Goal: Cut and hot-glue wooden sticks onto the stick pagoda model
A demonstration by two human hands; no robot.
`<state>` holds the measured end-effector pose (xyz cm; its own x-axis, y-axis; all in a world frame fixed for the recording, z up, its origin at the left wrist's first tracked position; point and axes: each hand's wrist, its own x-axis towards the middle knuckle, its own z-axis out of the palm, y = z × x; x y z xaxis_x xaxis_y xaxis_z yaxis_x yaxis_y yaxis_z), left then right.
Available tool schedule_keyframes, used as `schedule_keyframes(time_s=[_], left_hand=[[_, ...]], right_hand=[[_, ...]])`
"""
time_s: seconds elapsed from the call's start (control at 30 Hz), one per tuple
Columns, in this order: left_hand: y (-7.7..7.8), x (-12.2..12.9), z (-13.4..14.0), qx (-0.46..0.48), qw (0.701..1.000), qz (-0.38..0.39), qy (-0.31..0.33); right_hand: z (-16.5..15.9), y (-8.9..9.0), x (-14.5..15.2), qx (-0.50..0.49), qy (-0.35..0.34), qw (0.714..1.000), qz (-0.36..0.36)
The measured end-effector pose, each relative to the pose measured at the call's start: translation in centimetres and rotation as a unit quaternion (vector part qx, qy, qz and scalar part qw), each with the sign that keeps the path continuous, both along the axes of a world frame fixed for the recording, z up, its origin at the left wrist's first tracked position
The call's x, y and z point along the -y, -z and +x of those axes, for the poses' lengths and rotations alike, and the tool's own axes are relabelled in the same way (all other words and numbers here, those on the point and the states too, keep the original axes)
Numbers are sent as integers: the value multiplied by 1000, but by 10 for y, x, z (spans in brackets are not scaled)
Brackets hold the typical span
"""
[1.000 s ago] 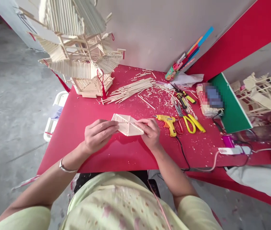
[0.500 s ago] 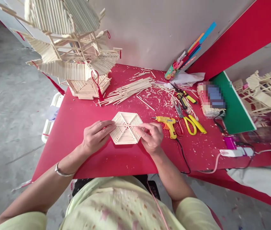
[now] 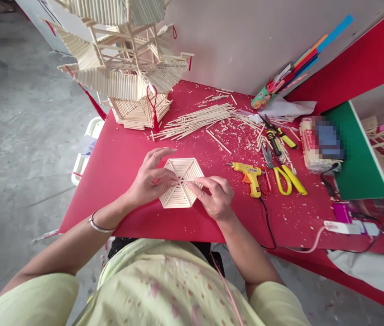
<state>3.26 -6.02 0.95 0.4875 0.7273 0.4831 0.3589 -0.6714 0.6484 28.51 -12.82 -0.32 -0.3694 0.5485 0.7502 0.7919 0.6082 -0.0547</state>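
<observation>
On the red tabletop lies a hexagonal panel [image 3: 183, 199] of pale wooden sticks, split by spokes into triangular sections. A thin wooden stick [image 3: 184, 182] crosses its middle from side to side. My right hand [image 3: 217, 194] pinches the right end of this stick between thumb and fingers, over the panel's right edge. Close to the panel's centre, the thumb and a finger of my left hand [image 3: 153, 179] are closed at the stick's other end, while its upper fingers stretch out apart. The left fingertips hide part of the panel's left side.
A tiered stick-built pagoda model [image 3: 124, 77] with red tassels stands at the back left. Behind the panel lies a pile of sticks [image 3: 199, 120]. To the right are a yellow glue gun [image 3: 251, 174], yellow-handled pliers [image 3: 280, 174], a pen holder [image 3: 263, 97] and a power strip [image 3: 344, 227].
My left hand has shifted inward toward the panel's centre, its upper fingers lifting and spreading. The right hand keeps its pinch. The whole view has turned slightly; the other person's arm has left it.
</observation>
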Motion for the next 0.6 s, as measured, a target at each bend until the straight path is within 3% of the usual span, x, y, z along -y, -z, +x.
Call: schedule_keyframes(time_s=[0.5, 0.6], left_hand=[[11, 6, 6, -26, 999, 20, 6], [11, 6, 5, 3, 1000, -17, -2]], right_hand=[[-1, 1, -1, 19, 1, 1000, -3], [0, 4, 0, 19, 4, 1000, -12]])
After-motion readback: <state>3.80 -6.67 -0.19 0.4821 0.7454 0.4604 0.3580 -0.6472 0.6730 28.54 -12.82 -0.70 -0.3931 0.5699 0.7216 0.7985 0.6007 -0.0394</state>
